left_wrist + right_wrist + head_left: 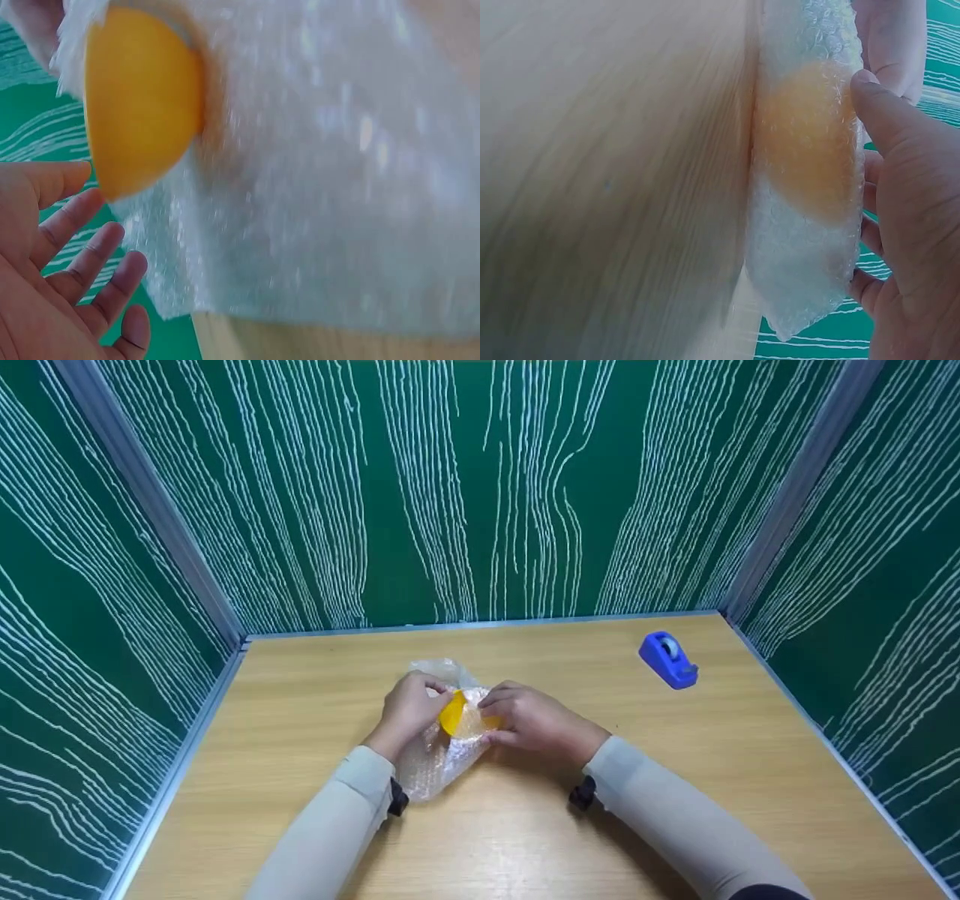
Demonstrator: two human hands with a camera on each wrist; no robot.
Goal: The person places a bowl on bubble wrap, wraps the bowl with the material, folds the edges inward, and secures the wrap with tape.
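Note:
A yellow bowl (451,713) stands on its side, partly covered by clear bubble wrap (426,771). In the left wrist view the bowl (142,105) shows bare, with the wrap (322,187) behind and beside it. My left hand (409,709) has its thumb and forefinger tips right at the bowl's rim, the other fingers spread and loosely bent. With thumb on one side and fingers on the other, my right hand (536,720) grips a folded-over part of the wrap. Through this layer the bowl (810,142) shows blurred in the right wrist view.
A blue tape dispenser (669,661) with a roll of tape sits at the right back of the wooden table (525,840). Green panels (480,495) with white wavy lines enclose the back and both sides, held by grey metal posts.

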